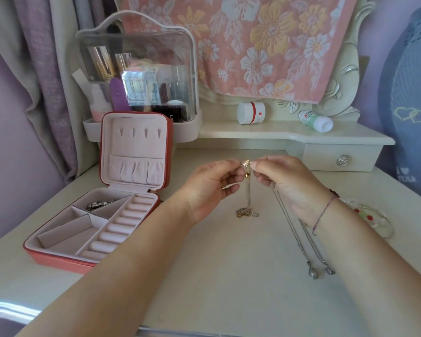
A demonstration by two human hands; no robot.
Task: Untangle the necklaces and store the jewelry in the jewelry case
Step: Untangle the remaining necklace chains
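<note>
Your left hand [214,183] and right hand [286,181] meet above the middle of the white table [204,276]. Each pinches the top of a gold necklace [248,193] between thumb and fingertips, the remaining fingers loosely curled. A small gold charm shows between the two pinches. The chain hangs straight down and ends in a small tangled heap on the tabletop.

Two silver necklaces [306,246] lie stretched along the table under your right wrist, pendants toward you. Their far ends disappear behind the right hand, and whether it grips them cannot be told.

The jewelry case [58,257] sits open at the left of the table, lid upright, with a silver piece [100,204] in its back corner compartment. A beaded bracelet [374,220] lies just to the right of your right forearm.

Behind the case stands a clear makeup box [136,76]. On the shelf [229,132] beyond your hands are a white jar [250,113] and a bottle [316,120] tipped on its side. A floral towel [265,45] hangs above them.
</note>
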